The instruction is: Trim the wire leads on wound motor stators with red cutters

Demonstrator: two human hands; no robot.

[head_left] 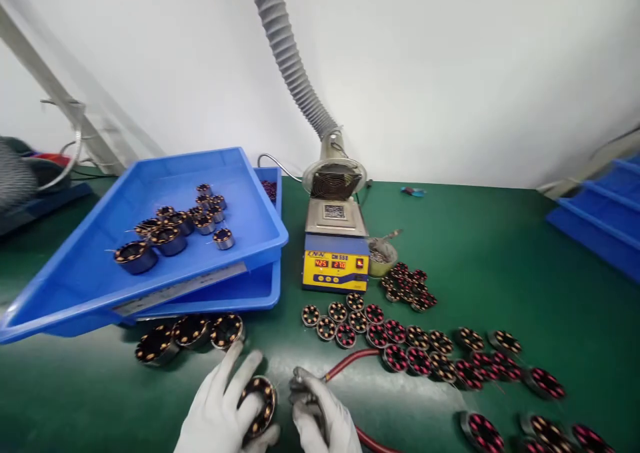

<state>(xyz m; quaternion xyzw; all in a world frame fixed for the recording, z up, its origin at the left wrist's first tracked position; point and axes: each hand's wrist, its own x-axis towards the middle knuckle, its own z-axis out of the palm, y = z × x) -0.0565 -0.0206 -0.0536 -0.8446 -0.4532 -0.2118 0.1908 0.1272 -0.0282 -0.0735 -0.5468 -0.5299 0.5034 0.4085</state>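
My left hand (227,403), in a white glove, grips a motor stator (261,406), a dark ring with copper windings inside. The ring is tilted, its open face toward my right hand. My gloved right hand (323,413) is curled around a dark tool (300,381), close beside the stator but apart from it. Two curved red lengths (353,360) come out on the tool's right side; whether they are handles or hose I cannot tell, since my fingers cover the middle. Three larger stators (227,331) stand just beyond my left hand.
A blue tray (245,193) holding several stators rests tilted on another blue tray (250,292). A solder pot with digital display (336,270) stands under an extraction hose (290,53), beside a small cup (384,256). Rows of stators (395,358) cover the right; blue trays (600,206) sit beyond.
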